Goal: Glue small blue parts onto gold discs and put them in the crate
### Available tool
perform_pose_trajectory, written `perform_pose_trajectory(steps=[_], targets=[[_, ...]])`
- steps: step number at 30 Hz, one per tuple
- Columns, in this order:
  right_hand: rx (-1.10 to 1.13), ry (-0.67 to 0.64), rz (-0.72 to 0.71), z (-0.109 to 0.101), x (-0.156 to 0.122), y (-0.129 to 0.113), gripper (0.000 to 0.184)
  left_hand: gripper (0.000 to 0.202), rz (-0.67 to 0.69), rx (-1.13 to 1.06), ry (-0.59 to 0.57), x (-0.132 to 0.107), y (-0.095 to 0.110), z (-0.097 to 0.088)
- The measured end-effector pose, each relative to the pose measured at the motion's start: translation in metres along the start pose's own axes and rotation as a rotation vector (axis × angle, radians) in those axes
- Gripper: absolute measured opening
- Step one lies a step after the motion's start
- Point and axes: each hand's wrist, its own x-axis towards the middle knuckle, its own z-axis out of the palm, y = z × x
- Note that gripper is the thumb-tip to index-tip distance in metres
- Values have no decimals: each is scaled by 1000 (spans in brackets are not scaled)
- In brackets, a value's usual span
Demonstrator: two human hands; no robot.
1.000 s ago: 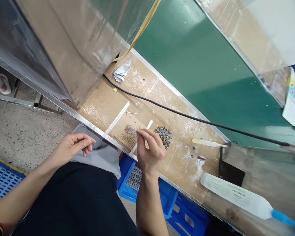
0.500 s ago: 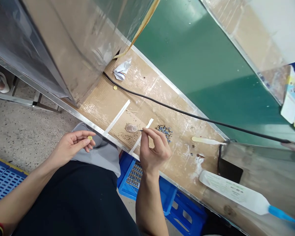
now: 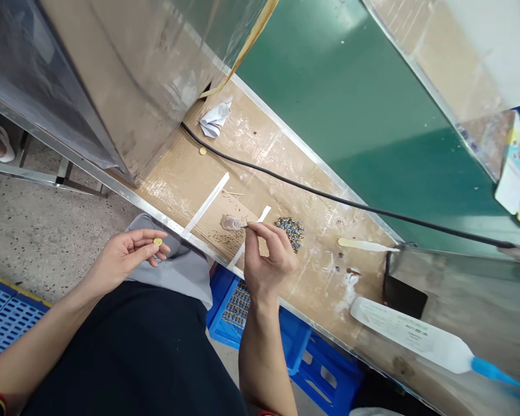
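My left hand (image 3: 127,254), held over my lap, pinches a small round yellow piece (image 3: 158,241) between thumb and fingers. Over the bench, my right hand (image 3: 269,260) closes on a thin, dark-tipped tool (image 3: 244,227), whose exact kind is too small to tell. Its tip is at a small clear dish (image 3: 230,222). Tiny brown bits (image 3: 223,237) are scattered beside the dish on a cardboard patch between two white tape strips. Right of my fingers lies a heap of small blue and brass-coloured parts (image 3: 291,232).
A black cable (image 3: 286,184) crosses the bench. A white bottle with a blue nozzle (image 3: 416,332) lies at right, near a pale stick (image 3: 364,245). Crumpled paper (image 3: 215,120) and another yellow piece (image 3: 203,151) lie farther back. Below the edge, a blue crate (image 3: 225,332) holds rows of parts.
My right hand has shifted slightly left, bringing the tool tip closer in to the clear dish. My left hand still holds the yellow piece, almost unmoved.
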Motion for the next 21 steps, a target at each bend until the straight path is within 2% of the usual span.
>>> perform_pose_trajectory(steps=[7,21], targets=[[76,-16,50,-3,1,0,9,34,3,-11,4,0,2,2],[55,-63,16,-2,4,0,12,37,-20,15,10,1,1,0]])
